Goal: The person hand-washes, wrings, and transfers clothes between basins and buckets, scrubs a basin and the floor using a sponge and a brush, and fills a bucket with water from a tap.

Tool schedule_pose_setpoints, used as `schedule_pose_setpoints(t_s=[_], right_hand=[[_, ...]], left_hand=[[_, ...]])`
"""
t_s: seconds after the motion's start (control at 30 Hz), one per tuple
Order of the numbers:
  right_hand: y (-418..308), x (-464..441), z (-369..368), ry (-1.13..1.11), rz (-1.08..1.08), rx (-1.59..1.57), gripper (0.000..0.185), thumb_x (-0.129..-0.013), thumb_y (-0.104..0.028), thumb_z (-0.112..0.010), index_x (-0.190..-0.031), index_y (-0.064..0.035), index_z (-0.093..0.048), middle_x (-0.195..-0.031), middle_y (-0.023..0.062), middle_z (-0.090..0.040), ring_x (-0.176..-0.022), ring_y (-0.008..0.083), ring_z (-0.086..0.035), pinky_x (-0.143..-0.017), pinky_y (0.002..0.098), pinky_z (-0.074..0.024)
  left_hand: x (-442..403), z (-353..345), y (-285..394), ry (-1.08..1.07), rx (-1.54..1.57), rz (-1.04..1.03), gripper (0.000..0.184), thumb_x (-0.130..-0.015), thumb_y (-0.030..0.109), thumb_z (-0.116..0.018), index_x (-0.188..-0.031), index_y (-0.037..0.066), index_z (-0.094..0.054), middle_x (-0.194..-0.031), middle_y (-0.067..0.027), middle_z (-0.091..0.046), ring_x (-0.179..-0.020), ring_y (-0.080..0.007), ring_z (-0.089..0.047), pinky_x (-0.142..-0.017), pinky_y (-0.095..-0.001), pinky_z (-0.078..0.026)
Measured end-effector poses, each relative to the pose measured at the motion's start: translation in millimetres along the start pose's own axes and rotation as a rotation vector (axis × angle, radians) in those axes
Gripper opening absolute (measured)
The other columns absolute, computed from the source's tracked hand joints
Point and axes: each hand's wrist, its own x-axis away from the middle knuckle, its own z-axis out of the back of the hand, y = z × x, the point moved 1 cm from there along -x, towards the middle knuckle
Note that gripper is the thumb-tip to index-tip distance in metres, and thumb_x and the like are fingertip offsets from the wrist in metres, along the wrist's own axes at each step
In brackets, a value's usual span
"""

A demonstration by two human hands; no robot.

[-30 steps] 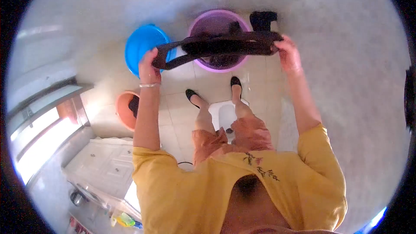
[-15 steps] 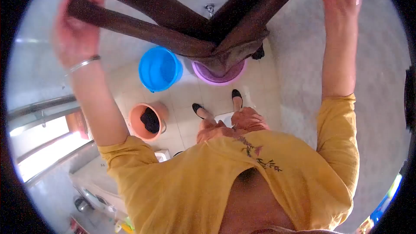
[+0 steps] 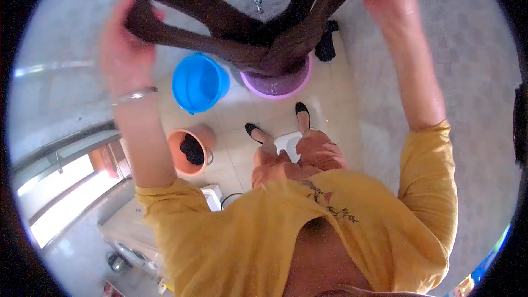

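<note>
A long dark brown garment hangs in a V between my raised hands, and its exact kind is not clear. My left hand, with a bangle at the wrist, is closed around its left end. At the top right, my right hand grips the other end, with the fingertips partly cut off by the frame edge. The sagging middle of the cloth hangs over a purple tub, covering its far side. Both hands are slightly blurred.
A blue bucket stands left of the tub on the tiled floor. Nearer is an orange bucket with dark cloth inside. A tap is on the far wall. Black cloth lies right of the tub. A window is at left.
My hands have come closer together, the left moving right and the right moving left. The garment's middle hangs in a tighter V, and more of the black cloth beside the tub shows.
</note>
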Motion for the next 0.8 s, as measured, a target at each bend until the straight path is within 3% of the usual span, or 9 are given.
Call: schedule_pose_setpoints(t_s=[0.07, 0.13, 0.3, 0.43, 0.53, 0.57, 0.6, 0.63, 0.8], right_hand=[[52.8, 6.6, 24.4, -0.067, 0.012, 0.234, 0.028, -0.076, -0.016, -0.054, -0.097, 0.0028, -0.051, -0.09, 0.008, -0.057, -0.085, 0.0152, -0.052, -0.079, 0.0282, -0.0386], [95.2, 23.0, 34.2, -0.077, -0.203, -0.027, 0.026, -0.072, -0.018, -0.059, -0.091, 0.0008, -0.056, -0.081, 0.0056, -0.059, -0.073, 0.0115, -0.054, -0.069, 0.0255, -0.0426], [240.1, 62.1, 81.8, 0.225, -0.477, -0.095, 0.024, -0.072, -0.012, -0.06, -0.091, 0.0029, -0.056, -0.083, 0.0058, -0.059, -0.073, 0.0126, -0.054, -0.067, 0.0249, -0.0431], [373.9, 115.2, 132.4, 0.206, -0.487, 0.009, 0.024, -0.074, -0.013, -0.059, -0.092, 0.0028, -0.056, -0.085, 0.0061, -0.059, -0.075, 0.013, -0.054, -0.07, 0.0247, -0.0421], [482.9, 149.4, 177.1, 0.301, -0.544, 0.164, 0.029, -0.072, -0.019, -0.061, -0.091, 0.0018, -0.056, -0.092, 0.0089, -0.057, -0.083, 0.0177, -0.053, -0.075, 0.0276, -0.041], [504.9, 161.2, 187.2, 0.28, -0.466, 0.585, 0.032, -0.07, -0.023, -0.062, -0.092, 0.0002, -0.056, -0.099, 0.011, -0.054, -0.091, 0.0214, -0.049, -0.08, 0.0298, -0.0388], [524.0, 168.4, 192.0, 0.239, -0.372, 1.005, 0.035, -0.068, -0.026, -0.063, -0.093, -0.0013, -0.057, -0.107, 0.0131, -0.05, -0.099, 0.0252, -0.046, -0.084, 0.032, -0.0366], [544.0, 179.5, 201.4, 0.164, -0.453, 1.114, 0.037, -0.066, -0.031, -0.064, -0.095, -0.0078, -0.057, -0.123, 0.0154, -0.034, -0.114, 0.0326, -0.03, -0.093, 0.0443, -0.0267], [621.6, 223.9, 224.6, 0.026, -0.384, 1.386, 0.03, -0.07, -0.034, -0.06, -0.093, -0.014, -0.058, -0.132, 0.0142, -0.018, -0.119, 0.0379, -0.018, -0.087, 0.064, -0.0163]], left_hand=[[9.9, 0.2, -47.9, 0.066, -0.062, 0.087, 0.018, -0.075, 0.017, -0.056, -0.085, 0.002, -0.053, -0.072, -0.0086, -0.055, -0.062, -0.0202, -0.052, -0.06, -0.0314, -0.045], [16.3, 13.2, -96.8, 0.101, -0.075, 0.223, 0.015, -0.073, 0.013, -0.057, -0.082, 0.002, -0.055, -0.074, -0.0056, -0.055, -0.07, -0.0148, -0.051, -0.063, -0.0288, -0.043], [18.7, 67.5, -249.6, 0.048, -0.346, 0.185, 0.017, -0.072, 0.017, -0.06, -0.075, 0.001, -0.057, -0.072, -0.0027, -0.054, -0.065, -0.0102, -0.048, -0.061, -0.0236, -0.04], [33.4, 109.3, -390.3, 0.092, -0.367, 0.179, 0.019, -0.074, 0.017, -0.058, -0.071, -0.002, -0.056, -0.065, -0.0003, -0.054, -0.057, -0.0078, -0.045, -0.052, -0.0222, -0.038], [40.2, 141.1, -500.3, 0.017, -0.901, 0.072, 0.021, -0.072, 0.02, -0.058, -0.075, -0.001, -0.056, -0.083, -0.012, -0.056, -0.074, -0.0214, -0.051, -0.066, -0.0314, -0.04], [47.7, 143.0, -530.0, 0.015, -0.906, 0.082, 0.021, -0.072, 0.02, -0.058, -0.075, -0.001, -0.056, -0.083, -0.012, -0.056, -0.074, -0.0214, -0.051, -0.066, -0.0314, -0.04], [50.7, 145.5, -552.8, -0.053, -1.136, -0.139, 0.023, -0.072, 0.024, -0.058, -0.077, 0.002, -0.057, -0.096, -0.014, -0.052, -0.088, -0.0261, -0.046, -0.075, -0.0374, -0.037], [56.3, 148.2, -577.3, -0.128, -1.359, -0.364, 0.025, -0.073, 0.028, -0.058, -0.08, 0.004, -0.058, -0.109, -0.016, -0.047, -0.101, -0.0307, -0.042, -0.084, -0.0435, -0.034], [78.6, 156.1, -662.9, -0.377, -1.652, -0.163, 0.026, -0.073, 0.033, -0.056, -0.077, 0.008, -0.058, -0.128, -0.015, -0.027, -0.117, -0.0394, -0.021, -0.087, -0.0608, -0.021]])
